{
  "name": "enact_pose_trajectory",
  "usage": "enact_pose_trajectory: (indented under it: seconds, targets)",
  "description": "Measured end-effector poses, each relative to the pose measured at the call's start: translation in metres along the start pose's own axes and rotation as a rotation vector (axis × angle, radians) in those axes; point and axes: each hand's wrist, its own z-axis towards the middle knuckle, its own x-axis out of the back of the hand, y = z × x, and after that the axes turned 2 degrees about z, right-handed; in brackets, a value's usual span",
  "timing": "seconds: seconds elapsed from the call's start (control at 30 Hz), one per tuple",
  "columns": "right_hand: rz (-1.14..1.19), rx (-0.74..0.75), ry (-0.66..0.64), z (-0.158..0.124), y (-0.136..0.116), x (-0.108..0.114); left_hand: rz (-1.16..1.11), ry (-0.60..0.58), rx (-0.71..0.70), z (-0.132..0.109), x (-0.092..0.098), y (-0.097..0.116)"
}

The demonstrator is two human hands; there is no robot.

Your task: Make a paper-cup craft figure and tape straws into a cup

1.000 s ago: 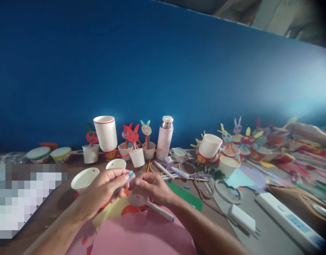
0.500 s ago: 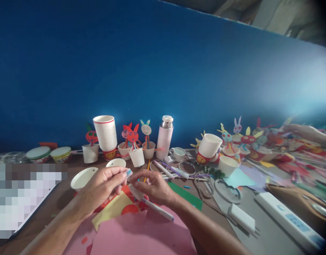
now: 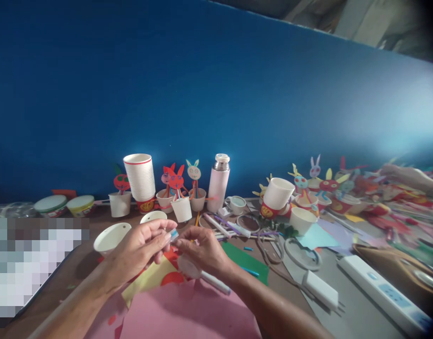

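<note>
In my left hand (image 3: pixel 146 242), thumb and forefinger pinch a small blue-and-white piece (image 3: pixel 173 233), too small to name. Closed at the fingertips, my right hand (image 3: pixel 202 247) meets that piece from the right; what it grips is hidden. Below the right fingers shows a pale round disc (image 3: pixel 188 266), and I cannot tell whether it is held. A white marker (image 3: pixel 216 284) lies partly behind the disc, over pink paper (image 3: pixel 188 313). Yellow paper (image 3: pixel 151 273) and red paper circles (image 3: pixel 172 278) lie under my hands.
Along the blue wall stand a cup stack (image 3: pixel 140 179), rabbit-figure cups (image 3: pixel 181 208) and a thermos (image 3: pixel 218 186). Green paper (image 3: pixel 243 259), cables (image 3: pixel 303 252) and a power strip (image 3: pixel 382 292) lie to the right. Another person's hand (image 3: pixel 410 176) reaches in at far right.
My right fingertips have come left to meet the small piece, which now tilts differently. The pale disc has swung right and shows more of its face. The other person's hand shifted slightly.
</note>
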Motion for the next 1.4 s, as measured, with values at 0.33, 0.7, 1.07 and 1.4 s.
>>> enact_pose_trajectory:
  seconds: [0.33,0.7,1.07,1.4]
  targets:
    - [-0.190,0.226,0.128,0.002,0.000,0.001,-0.156,-0.083,0.059,0.003,-0.003,-0.004]
    - [-0.227,0.404,0.175,-0.002,-0.010,0.005,-0.544,-0.323,0.184,0.004,0.001,-0.009]
    - [-0.106,0.373,0.165,0.001,-0.005,0.007,-0.373,-0.146,0.125,0.001,-0.007,-0.001]
    - [-0.016,0.100,0.136,0.002,-0.002,0.005,0.181,0.059,-0.054,-0.001,-0.015,0.003]
